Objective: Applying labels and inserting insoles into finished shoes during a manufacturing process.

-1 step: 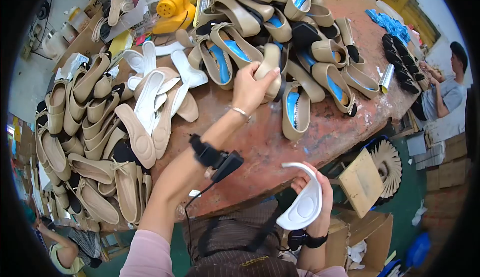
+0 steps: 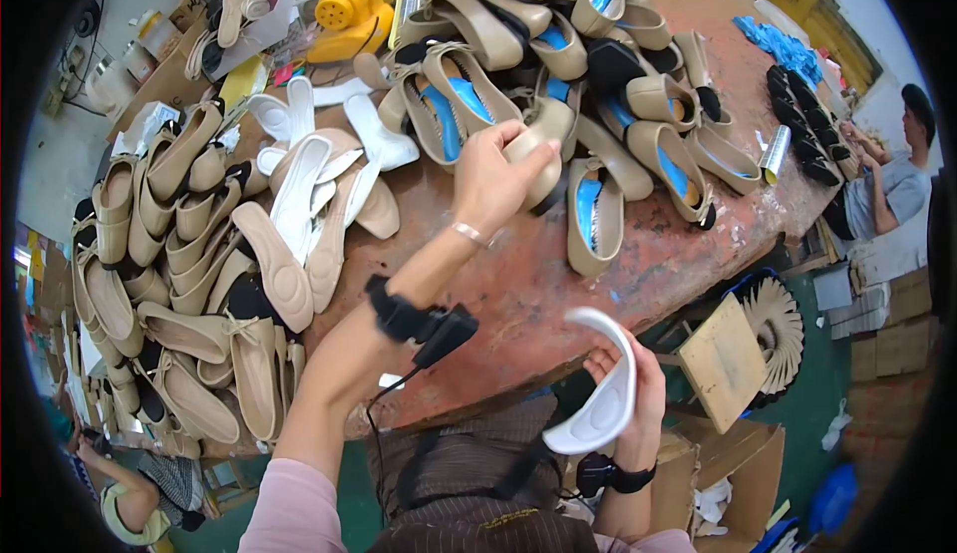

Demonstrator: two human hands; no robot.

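My left hand (image 2: pixel 495 176) reaches to the pile of shoes at the centre of the table. Its fingers are closed round the end of a beige flat shoe (image 2: pixel 547 139), and part of that shoe is hidden behind the hand. Close to my body, my right hand (image 2: pixel 648 393) grips a white insole (image 2: pixel 608 415) by its edge; the insole bends in a curve and shows an oval pad. Just right of my left hand lies a beige bow-front shoe (image 2: pixel 581 244) with blue inside. More beige shoes with blue linings (image 2: pixel 461 84) are heaped beyond my hand.
Loose white and beige insoles (image 2: pixel 271 264) lie left of my left forearm. A stack of beige flats (image 2: pixel 179 244) covers the table's left side. A yellow machine part (image 2: pixel 349 14) stands behind. Right of the table are a wooden board (image 2: pixel 720 364) and a seated person (image 2: pixel 885 174).
My left hand has shifted slightly left, and the shoe in it has tilted. The insole in my right hand has turned a little, its upper end now broader in view.
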